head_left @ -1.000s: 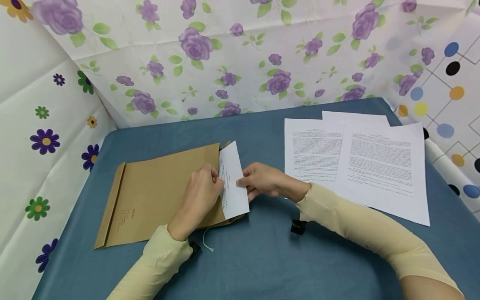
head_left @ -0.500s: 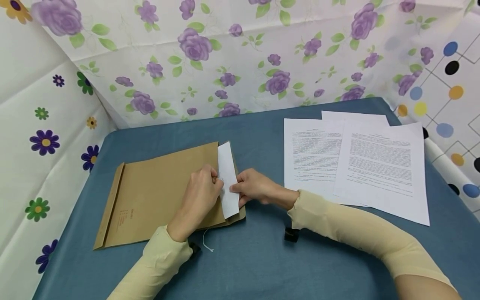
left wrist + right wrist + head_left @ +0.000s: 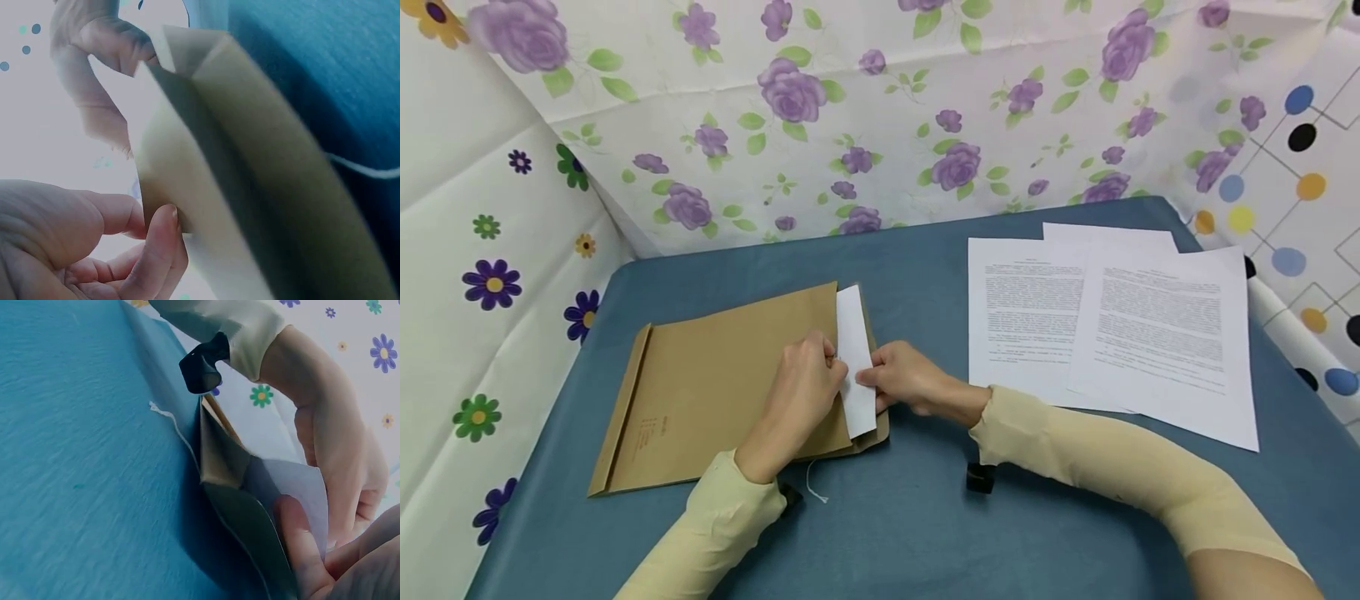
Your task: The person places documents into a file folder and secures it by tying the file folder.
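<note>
A brown paper document envelope (image 3: 722, 375) lies on the table at the left, its mouth toward the right. My left hand (image 3: 801, 396) pinches the upper lip of that mouth between thumb and fingers, lifting it. A white sheet of paper (image 3: 854, 367) sits partly inside, with a narrow strip sticking out. My right hand (image 3: 910, 377) pinches this strip at its outer edge, thumb on top. In the right wrist view the paper (image 3: 294, 484) curves within the gaping mouth, above the lower flap (image 3: 250, 519). The rest of the sheet is hidden inside the envelope.
Several printed sheets (image 3: 1165, 333) overlap on the blue table (image 3: 925, 517) at the right. A white string (image 3: 815, 487) trails from the envelope's near edge. Floral cloth (image 3: 880, 125) hangs behind the table's far edge.
My right hand has moved left, pushing the paper deeper into the envelope, so a narrower strip shows and its printed lines are gone from sight. My left hand has stayed put.
</note>
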Demonstrator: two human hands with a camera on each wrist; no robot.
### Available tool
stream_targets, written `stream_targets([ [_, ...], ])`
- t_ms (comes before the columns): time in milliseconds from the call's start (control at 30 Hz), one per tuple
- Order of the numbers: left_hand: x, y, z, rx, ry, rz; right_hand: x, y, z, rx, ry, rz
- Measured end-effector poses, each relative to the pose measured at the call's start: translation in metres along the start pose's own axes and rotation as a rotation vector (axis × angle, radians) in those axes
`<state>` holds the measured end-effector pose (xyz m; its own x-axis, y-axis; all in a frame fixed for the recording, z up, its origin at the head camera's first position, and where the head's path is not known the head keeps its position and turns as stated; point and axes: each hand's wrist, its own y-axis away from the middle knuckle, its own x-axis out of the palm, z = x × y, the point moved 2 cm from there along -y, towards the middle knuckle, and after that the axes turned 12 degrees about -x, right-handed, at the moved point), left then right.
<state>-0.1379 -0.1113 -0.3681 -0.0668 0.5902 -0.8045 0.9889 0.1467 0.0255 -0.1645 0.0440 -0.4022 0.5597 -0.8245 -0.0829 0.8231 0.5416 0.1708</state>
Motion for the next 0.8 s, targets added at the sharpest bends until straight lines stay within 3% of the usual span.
stream_targets([
  [367,0.0,-0.001,0.0,0.012,-0.011,-0.023,-0.002,-0.011,0.005,0.099,0.077,0.173],
  [633,-0.001,-0.001,-0.005,0.025,-0.01,-0.007,0.01,-0.019,0.007,0.024,0.045,0.14],
  [800,-0.002,-0.001,-0.007,0.024,-0.003,-0.008,0.013,-0.019,0.004,0.028,0.027,0.188],
])
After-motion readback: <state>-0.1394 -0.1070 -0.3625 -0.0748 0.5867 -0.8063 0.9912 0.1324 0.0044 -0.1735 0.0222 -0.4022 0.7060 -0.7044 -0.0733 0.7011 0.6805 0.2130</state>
